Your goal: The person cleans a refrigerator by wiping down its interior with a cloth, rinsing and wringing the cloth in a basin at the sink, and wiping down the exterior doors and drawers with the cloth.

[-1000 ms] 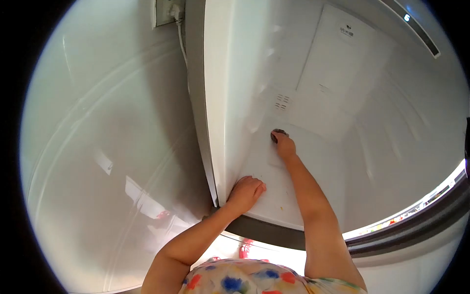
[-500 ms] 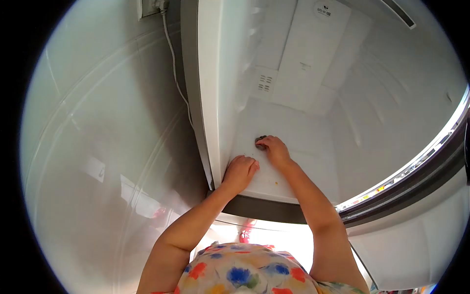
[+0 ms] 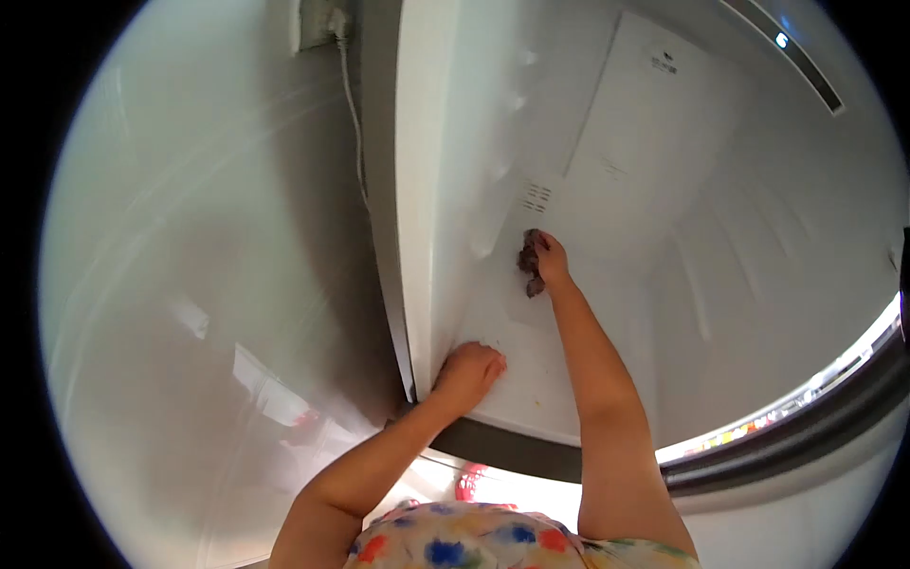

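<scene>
My right hand [image 3: 552,258] is closed on a crumpled dark grey-brown cloth [image 3: 529,258], toward the back of a refrigerator's white floor [image 3: 531,351]. Part of the cloth hangs loose below the fingers. Near the front left corner, my left hand [image 3: 471,372] rests on the same floor with its fingers curled in. Nothing shows in it. Small dark specks and a yellow crumb [image 3: 537,404] lie on the floor between the hands and the front edge.
At left stands the refrigerator's side wall [image 3: 414,237], beside a glossy tiled wall [image 3: 190,284] with a plugged-in white cord [image 3: 353,114]. A vent [image 3: 536,197] is in the back panel. The open door's dark seal [image 3: 806,436] curves along the right.
My right hand has moved deeper into the refrigerator with the cloth, and more of the cloth shows. The left hand stays at the front left. The view has shifted slightly.
</scene>
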`<state>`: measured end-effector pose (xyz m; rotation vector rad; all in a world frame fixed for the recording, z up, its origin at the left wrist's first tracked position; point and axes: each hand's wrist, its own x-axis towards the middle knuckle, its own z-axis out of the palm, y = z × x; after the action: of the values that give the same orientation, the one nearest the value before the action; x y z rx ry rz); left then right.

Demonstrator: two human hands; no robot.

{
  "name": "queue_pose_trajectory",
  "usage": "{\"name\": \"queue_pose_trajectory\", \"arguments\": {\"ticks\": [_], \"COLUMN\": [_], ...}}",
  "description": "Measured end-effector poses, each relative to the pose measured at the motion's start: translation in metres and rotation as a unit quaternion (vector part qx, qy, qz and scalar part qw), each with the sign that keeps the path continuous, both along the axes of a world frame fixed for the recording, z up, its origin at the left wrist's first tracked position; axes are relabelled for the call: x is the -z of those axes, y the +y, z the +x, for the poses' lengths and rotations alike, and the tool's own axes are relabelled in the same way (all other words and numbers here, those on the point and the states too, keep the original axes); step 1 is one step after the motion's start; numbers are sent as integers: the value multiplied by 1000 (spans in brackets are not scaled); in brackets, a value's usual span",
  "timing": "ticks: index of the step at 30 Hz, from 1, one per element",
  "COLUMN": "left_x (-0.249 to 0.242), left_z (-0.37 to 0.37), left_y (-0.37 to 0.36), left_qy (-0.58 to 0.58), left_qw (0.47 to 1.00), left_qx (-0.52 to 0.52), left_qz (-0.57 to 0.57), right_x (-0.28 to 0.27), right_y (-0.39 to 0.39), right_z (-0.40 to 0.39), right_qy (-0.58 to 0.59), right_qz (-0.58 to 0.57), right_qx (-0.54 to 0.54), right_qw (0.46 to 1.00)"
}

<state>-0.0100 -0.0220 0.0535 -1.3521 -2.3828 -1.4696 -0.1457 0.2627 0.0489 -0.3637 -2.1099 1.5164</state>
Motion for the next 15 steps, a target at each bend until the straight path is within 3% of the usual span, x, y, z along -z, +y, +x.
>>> {"name": "queue_pose_trajectory", "arguments": {"ticks": [3, 6, 9, 12, 15], "left_x": [4, 6, 5, 9, 6], "left_z": [-3, -4, -1, -5, -3], "left_y": [-1, 0, -1, -1, -3], "left_qy": [24, 41, 47, 41, 27], "left_qw": [1000, 999, 999, 999, 1000], "left_qx": [1, -1, -11, -2, -4], "left_qz": [9, 13, 6, 3, -14], "right_x": [34, 41, 49, 53, 38], "right_y": [28, 21, 14, -3, -29], "right_z": [-58, -72, -70, -52, -8], "right_qy": [-11, -83, 6, 43, 66], "right_qz": [168, 291, 424, 320, 279], "right_qx": [22, -33, 1, -41, -126], "right_qw": [985, 953, 905, 946, 950]}}
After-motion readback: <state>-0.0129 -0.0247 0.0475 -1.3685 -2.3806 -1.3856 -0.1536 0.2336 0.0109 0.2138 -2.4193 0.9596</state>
